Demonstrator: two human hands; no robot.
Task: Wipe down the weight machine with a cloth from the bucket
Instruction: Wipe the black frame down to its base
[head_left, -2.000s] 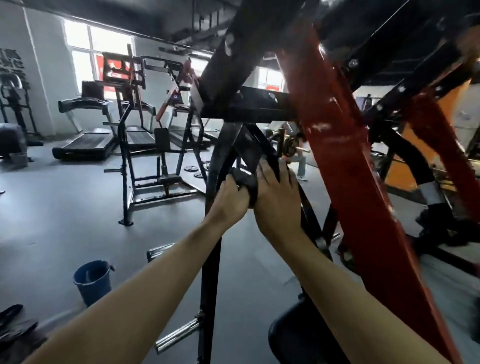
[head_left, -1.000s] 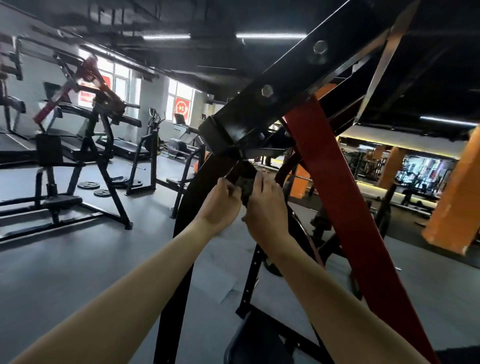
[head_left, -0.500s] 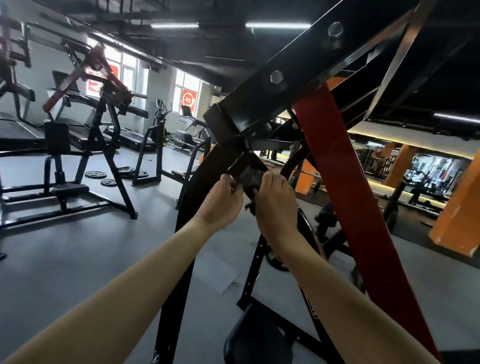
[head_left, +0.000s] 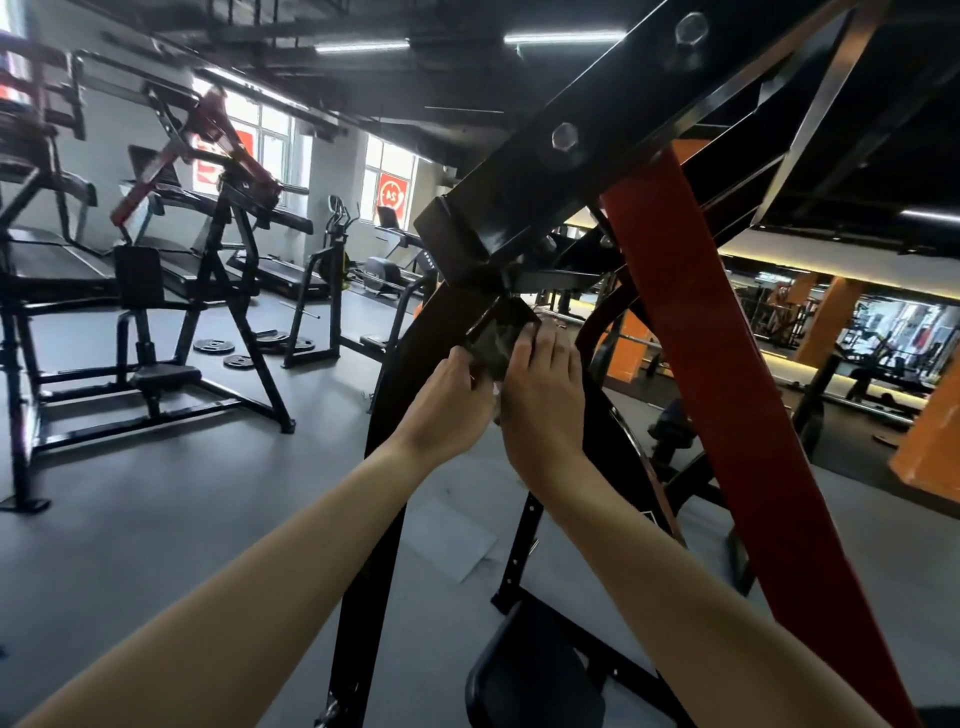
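Left hand (head_left: 447, 410) pinches the cloth (head_left: 501, 340), fingers curled; right hand (head_left: 543, 405) presses it flat-fingered onto the machine (head_left: 582, 171), just under the joint. Cloth looks soft, limp, light: bunch it, grip the edges, or it'll slide

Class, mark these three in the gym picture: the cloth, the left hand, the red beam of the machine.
cloth (head_left: 497, 340): head view, its dark middle.
left hand (head_left: 447, 402): head view, back of the hand.
red beam (head_left: 691, 322): head view, its front face.
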